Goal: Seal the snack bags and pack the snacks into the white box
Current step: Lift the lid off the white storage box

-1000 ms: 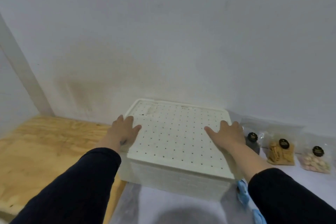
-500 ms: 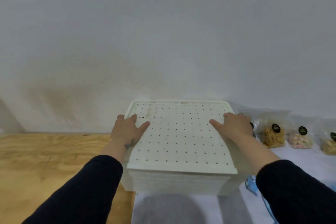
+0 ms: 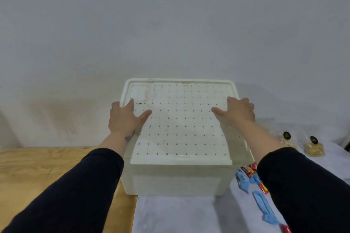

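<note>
The white box [image 3: 178, 178] stands against the wall [image 3: 170, 24], half on bare plywood [image 3: 47, 168] and half on a pale grey cover [image 3: 180, 215]. Its lid [image 3: 180, 119], dotted with rows of small holes, lies on top of the box. Both hands rest on that lid. The left hand [image 3: 125, 117] lies at the lid's left edge with the thumb stretched across the top and the fingers curled over the rim. The right hand [image 3: 236, 112] mirrors it at the lid's right edge, thumb pointing inward and fingers wrapped down the side. Each hand grips the lid by its edge. Dark sleeves cover both forearms, and a small dark mark shows on the left wrist.

To the right of the box, near the wall, two clear snack bags [image 3: 313, 147] with black round labels stand side by side on the grey cover. One bag holds pale pieces and the other golden ones, though they are too blurred for me to say whether they are sealed. Just beside the box's front right corner lie blue wrapped snacks [image 3: 265, 206] and red wrapped snacks [image 3: 250, 169], partly hidden by the right sleeve.
</note>
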`<action>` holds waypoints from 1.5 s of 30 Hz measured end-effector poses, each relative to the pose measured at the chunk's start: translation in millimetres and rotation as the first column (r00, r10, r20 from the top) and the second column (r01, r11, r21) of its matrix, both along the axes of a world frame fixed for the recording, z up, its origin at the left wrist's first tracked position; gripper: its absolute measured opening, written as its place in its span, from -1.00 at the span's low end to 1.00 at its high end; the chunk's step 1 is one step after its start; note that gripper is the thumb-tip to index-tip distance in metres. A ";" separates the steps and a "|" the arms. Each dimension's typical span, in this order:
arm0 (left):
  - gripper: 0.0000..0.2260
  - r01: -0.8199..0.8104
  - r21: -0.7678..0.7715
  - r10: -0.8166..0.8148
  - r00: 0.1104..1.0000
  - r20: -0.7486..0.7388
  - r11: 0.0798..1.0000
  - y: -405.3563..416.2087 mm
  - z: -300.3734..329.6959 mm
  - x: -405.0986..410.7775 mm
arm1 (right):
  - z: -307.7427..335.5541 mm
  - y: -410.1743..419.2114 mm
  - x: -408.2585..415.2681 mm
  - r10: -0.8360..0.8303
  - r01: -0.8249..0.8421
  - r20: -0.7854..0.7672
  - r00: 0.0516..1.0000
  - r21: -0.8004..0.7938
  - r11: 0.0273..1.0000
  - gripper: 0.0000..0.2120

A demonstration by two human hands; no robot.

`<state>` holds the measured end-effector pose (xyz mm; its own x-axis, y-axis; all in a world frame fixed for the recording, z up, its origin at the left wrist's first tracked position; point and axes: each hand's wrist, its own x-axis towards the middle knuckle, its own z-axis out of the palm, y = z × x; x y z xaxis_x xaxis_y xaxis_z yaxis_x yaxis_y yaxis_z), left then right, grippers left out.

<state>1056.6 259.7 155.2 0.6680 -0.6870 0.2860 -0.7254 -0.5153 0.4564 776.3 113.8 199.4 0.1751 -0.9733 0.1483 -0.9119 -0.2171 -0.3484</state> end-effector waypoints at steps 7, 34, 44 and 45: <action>-0.26 -0.033 -0.026 0.034 0.999 0.028 0.999 67.8 -7.7 -57.8 | -10.8 61.1 -60.8 0.043 -0.043 0.028 0.999 0.023 0.999 -0.40; -0.28 -0.057 0.400 0.137 0.975 -0.173 0.915 224.0 -187.4 -166.4 | -217.2 199.6 -136.4 0.049 0.005 -0.116 0.992 0.428 0.904 -0.22; -0.27 -0.004 0.556 0.134 0.972 -0.193 0.831 180.8 -216.5 -138.2 | -238.0 158.1 -111.6 0.090 0.032 -0.233 0.968 0.473 0.880 -0.37; -0.28 -0.014 0.549 0.142 0.971 -0.190 0.836 180.0 -218.9 -138.6 | -238.8 156.6 -110.8 0.091 0.032 -0.238 0.967 0.467 0.884 -0.37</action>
<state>917.9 439.7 -63.8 0.7265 -0.6314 -0.2712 -0.5892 -0.7755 0.2270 665.5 270.4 -39.4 0.1758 -0.9125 -0.3694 -0.9768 -0.1150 -0.1806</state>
